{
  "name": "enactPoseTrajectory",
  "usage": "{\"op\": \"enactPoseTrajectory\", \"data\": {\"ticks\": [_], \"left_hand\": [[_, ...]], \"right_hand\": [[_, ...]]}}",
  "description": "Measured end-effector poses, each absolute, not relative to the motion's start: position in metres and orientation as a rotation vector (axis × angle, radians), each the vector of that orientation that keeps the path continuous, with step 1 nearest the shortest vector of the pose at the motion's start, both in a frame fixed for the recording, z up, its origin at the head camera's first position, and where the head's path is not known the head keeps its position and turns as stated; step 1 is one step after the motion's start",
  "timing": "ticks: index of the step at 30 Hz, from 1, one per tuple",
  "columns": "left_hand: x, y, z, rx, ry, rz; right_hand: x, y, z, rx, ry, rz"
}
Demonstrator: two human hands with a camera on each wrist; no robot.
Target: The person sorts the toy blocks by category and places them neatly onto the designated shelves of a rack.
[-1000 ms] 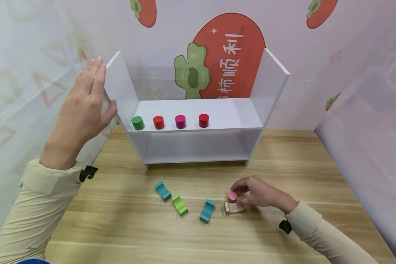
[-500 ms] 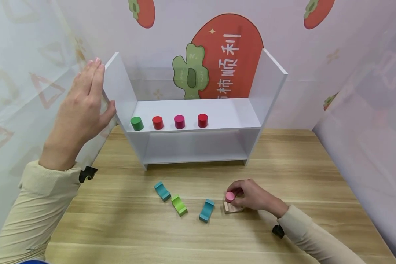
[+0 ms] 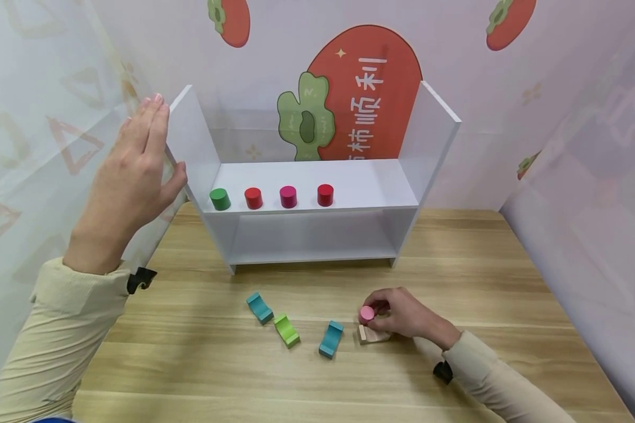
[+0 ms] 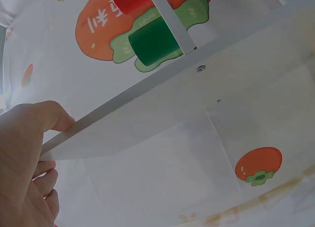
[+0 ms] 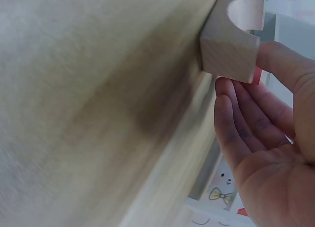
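My right hand (image 3: 404, 314) pinches a pink cylinder block (image 3: 367, 314) between thumb and fingers, low over the table. Just in front of it lies a bare-wood block (image 3: 371, 335), whose curved notch shows in the right wrist view. My left hand (image 3: 132, 176) holds the left side panel (image 4: 123, 104) of a white shelf (image 3: 370, 179), thumb on the inner side and fingers on the outer. Along the upper board's front stand a green cylinder (image 3: 220, 199), a red cylinder (image 3: 253, 198), a magenta cylinder (image 3: 288, 197) and a dark red cylinder (image 3: 325, 195).
Notched blocks lie on the wooden table (image 3: 201, 364) before the shelf: a blue block (image 3: 260, 308), a lime green block (image 3: 287, 331) and another blue block (image 3: 330, 339). Printed cloth (image 3: 508, 129) hangs behind and at both sides.
My right hand has shifted slightly left with the pink cylinder block, then nearly stopped. My left hand stays on the shelf panel, and the other blocks keep their places.
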State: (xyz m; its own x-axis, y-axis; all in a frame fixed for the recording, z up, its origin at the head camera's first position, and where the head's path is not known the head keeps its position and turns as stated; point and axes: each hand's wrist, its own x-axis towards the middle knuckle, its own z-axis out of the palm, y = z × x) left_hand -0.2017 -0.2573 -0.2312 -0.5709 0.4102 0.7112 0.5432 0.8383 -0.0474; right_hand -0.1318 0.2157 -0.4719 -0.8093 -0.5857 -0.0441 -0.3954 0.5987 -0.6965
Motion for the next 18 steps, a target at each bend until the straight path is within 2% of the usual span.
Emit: {"op": "enactPoseTrajectory", "data": {"ticks": [9, 18], "left_hand": [[-0.202, -0.258, -0.231, -0.687, -2.258, -0.228], [-0.200, -0.258, -0.231, -0.688, -2.266, -0.207]], "right_hand": [[-0.142, 0.216, -0.447, -0.857, 2.493, -1.057], [-0.159, 0.212, -0.402, -0.899, 2.509, -1.000]]}}
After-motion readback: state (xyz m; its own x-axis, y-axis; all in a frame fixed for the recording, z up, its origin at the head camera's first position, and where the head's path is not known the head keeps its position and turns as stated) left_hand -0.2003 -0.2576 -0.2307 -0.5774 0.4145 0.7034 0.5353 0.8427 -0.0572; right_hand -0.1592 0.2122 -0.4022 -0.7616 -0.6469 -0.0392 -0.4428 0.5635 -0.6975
